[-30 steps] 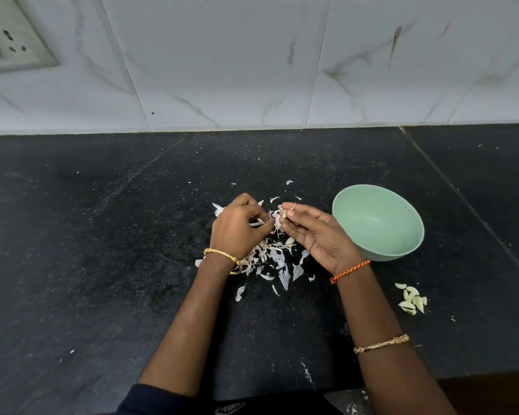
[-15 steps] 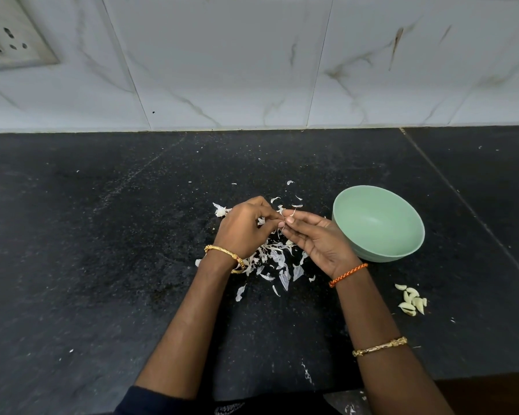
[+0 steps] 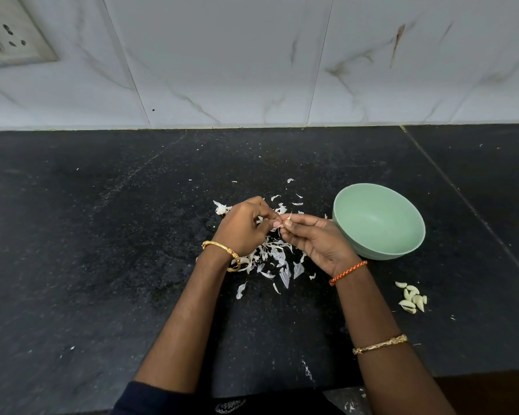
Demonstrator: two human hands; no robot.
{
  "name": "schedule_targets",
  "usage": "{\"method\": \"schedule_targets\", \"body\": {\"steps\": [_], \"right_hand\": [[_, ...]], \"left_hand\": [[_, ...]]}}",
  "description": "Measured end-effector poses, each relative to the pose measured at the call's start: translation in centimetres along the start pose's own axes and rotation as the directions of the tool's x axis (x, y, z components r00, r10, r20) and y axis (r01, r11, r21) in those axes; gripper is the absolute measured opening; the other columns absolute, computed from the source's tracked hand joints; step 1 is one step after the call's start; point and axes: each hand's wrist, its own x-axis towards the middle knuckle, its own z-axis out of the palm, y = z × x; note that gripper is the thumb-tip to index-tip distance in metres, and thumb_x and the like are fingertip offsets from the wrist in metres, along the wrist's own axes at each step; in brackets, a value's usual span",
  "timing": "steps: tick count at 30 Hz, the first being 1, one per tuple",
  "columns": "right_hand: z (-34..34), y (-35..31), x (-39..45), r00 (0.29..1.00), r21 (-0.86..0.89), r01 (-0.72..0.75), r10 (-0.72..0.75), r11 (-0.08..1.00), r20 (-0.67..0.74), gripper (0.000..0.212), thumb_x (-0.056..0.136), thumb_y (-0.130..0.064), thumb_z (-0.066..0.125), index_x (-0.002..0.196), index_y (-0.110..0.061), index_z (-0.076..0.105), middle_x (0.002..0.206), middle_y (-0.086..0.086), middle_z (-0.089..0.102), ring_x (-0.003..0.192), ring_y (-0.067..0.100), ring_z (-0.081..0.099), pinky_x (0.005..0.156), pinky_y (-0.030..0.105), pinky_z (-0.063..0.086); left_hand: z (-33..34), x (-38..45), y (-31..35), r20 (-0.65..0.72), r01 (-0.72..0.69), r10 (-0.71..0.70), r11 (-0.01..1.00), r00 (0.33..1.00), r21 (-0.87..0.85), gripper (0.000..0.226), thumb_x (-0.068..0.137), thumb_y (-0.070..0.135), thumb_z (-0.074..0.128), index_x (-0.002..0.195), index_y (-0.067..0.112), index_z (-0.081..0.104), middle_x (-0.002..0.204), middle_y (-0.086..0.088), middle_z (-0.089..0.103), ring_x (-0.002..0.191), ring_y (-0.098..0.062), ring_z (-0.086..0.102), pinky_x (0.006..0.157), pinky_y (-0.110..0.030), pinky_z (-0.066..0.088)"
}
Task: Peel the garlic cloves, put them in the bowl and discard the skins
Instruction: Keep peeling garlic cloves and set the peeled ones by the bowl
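Being pinched between left hand (image 3: pixel 246 227) and right hand (image 3: pixel 315 239) fingertips, a garlic clove (image 3: pixel 283 220), above skins (image 3: pixel 277 259) on the black table (image 3: pixel 102 250), green bowl (image 3: pixel 378 221) sitting just right, peeled cloves (image 3: pixel 412 300) lying nearer.

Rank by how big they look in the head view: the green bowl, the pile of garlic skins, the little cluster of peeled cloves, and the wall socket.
1. green bowl and garlic skins, too close to rank
2. wall socket, cut off by the frame
3. peeled cloves
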Motion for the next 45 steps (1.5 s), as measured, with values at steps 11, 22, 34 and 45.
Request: {"method": "schedule_targets", "body": {"steps": [11,22,34,45], "right_hand": [[0.4,-0.2,0.0,0.999,0.074,-0.042,0.041,0.996,0.02,0.014,0.088,0.008,0.056,0.094,0.002,0.067,0.075,0.007,0.072,0.065,0.009,0.068,0.066,0.019,0.057],[0.3,0.1,-0.2,0.998,0.098,0.053,-0.049,0.994,-0.042,0.011,0.083,0.012,0.06,0.089,0.005,0.066,0.082,0.015,0.073,0.08,0.018,0.072,0.072,0.021,0.058],[0.5,0.7,0.1,0.975,-0.069,0.175,-0.182,0.982,-0.127,0.015,0.08,0.004,0.069,0.093,-0.004,0.068,0.087,0.013,0.071,0.078,0.015,0.069,0.072,0.022,0.058],[1.2,0.8,0.2,0.968,-0.159,0.194,-0.215,0.968,-0.127,0.018,0.08,0.006,0.069,0.09,-0.007,0.069,0.078,0.006,0.07,0.072,0.011,0.066,0.072,0.022,0.057]], "left_hand": [[0.9,-0.1,0.8,0.029,0.086,-0.086,0.996,0.996,0.014,0.005,0.092,0.016,0.054,0.088,0.015,0.057,0.087,0.005,0.048,0.065,-0.003,0.043,0.062,-0.021,0.033],[0.9,-0.5,0.0,-0.2,0.277,-0.306,0.947,0.931,-0.16,0.033,0.071,0.032,0.059,0.046,0.015,0.046,0.057,0.009,0.05,0.052,-0.01,0.044,0.055,-0.029,0.04],[0.6,-0.5,0.3,-0.032,0.202,-0.271,0.788,0.962,-0.582,0.011,0.08,0.008,0.073,0.09,0.013,0.073,0.084,-0.005,0.071,0.045,-0.009,0.048,0.043,-0.016,0.043],[0.7,-0.4,0.1,-0.182,0.034,-0.115,0.916,0.977,-0.399,0.009,0.086,0.006,0.066,0.086,0.012,0.073,0.079,0.007,0.065,0.048,0.003,0.05,0.048,-0.009,0.038]]}}
